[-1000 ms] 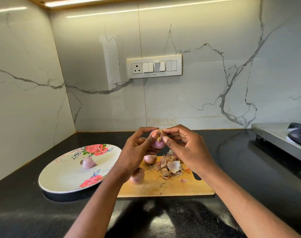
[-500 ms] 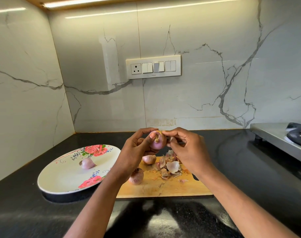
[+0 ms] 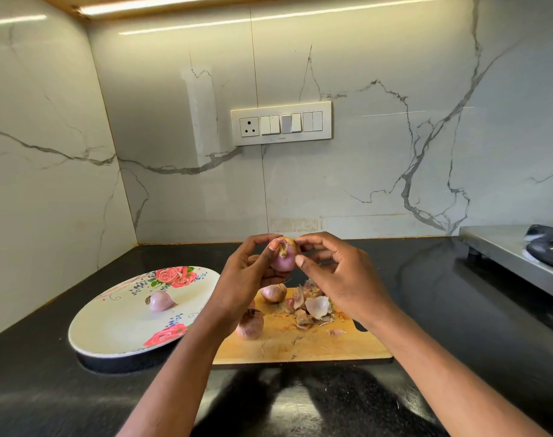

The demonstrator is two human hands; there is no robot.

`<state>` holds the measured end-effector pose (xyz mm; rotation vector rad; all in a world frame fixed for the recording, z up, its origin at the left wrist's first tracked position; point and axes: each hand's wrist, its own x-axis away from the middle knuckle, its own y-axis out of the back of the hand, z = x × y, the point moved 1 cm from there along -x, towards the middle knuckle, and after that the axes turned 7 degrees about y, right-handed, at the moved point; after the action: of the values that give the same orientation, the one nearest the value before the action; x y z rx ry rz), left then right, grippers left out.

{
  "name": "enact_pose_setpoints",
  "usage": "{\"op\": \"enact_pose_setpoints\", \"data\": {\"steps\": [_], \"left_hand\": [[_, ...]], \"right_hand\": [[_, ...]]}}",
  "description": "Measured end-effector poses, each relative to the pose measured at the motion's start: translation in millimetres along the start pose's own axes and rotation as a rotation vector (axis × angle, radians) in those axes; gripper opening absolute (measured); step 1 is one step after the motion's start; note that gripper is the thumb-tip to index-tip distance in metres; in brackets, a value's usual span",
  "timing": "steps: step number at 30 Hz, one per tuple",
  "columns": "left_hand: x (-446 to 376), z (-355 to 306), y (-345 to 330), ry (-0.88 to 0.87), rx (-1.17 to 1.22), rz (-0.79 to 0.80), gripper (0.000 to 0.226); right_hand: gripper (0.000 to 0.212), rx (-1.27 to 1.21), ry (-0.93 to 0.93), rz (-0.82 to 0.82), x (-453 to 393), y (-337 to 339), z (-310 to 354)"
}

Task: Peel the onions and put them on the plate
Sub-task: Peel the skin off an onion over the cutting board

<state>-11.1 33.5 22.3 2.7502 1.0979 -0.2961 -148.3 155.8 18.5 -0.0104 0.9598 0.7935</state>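
Observation:
My left hand (image 3: 245, 279) grips a small pink onion (image 3: 284, 258) held up above the wooden cutting board (image 3: 303, 343). My right hand (image 3: 341, 279) pinches the same onion from the right, thumb and forefinger at its skin. Two unpeeled onions lie on the board, one near its far edge (image 3: 273, 293) and one by my left wrist (image 3: 250, 324). One peeled onion (image 3: 160, 301) rests on the white floral plate (image 3: 111, 326) to the left.
A heap of onion peels (image 3: 313, 309) lies on the board under my right hand. A steel stove (image 3: 521, 250) stands at the right on the black counter (image 3: 458, 310). Marble walls close the back and left; a switch panel (image 3: 281, 123) is on the back wall.
The onion has been turned between my fingers, and its root end now faces me. Both hands stayed in place above the board.

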Motion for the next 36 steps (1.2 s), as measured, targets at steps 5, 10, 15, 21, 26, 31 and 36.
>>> {"op": "enact_pose_setpoints", "data": {"steps": [5,10,15,21,26,31,36], "left_hand": [[1,-1,-1,-0.014,-0.04,0.019,0.044],[2,-3,-2,-0.057,-0.086,0.036,0.043],[3,-3,-1,-0.075,-0.094,0.025,0.042],[3,-3,-2,-0.073,-0.1,0.023,0.044],[3,-3,-2,-0.069,-0.1,0.022,0.042],[3,-4,-1,-0.059,-0.07,0.011,0.043],[4,-4,-2,-0.067,-0.089,0.013,0.043]], "right_hand": [[0.023,-0.028,-0.002,-0.013,0,-1,1],[0.016,-0.024,0.012,-0.044,0,0,0],[0.012,0.003,0.054,-0.071,0,0,-2],[0.012,0.04,0.057,-0.092,1,-1,-4],[0.019,0.036,0.003,-0.128,0,0,-10],[0.01,-0.06,-0.041,-0.074,0,1,-2],[0.01,-0.065,-0.026,-0.109,-3,1,-1]]}}
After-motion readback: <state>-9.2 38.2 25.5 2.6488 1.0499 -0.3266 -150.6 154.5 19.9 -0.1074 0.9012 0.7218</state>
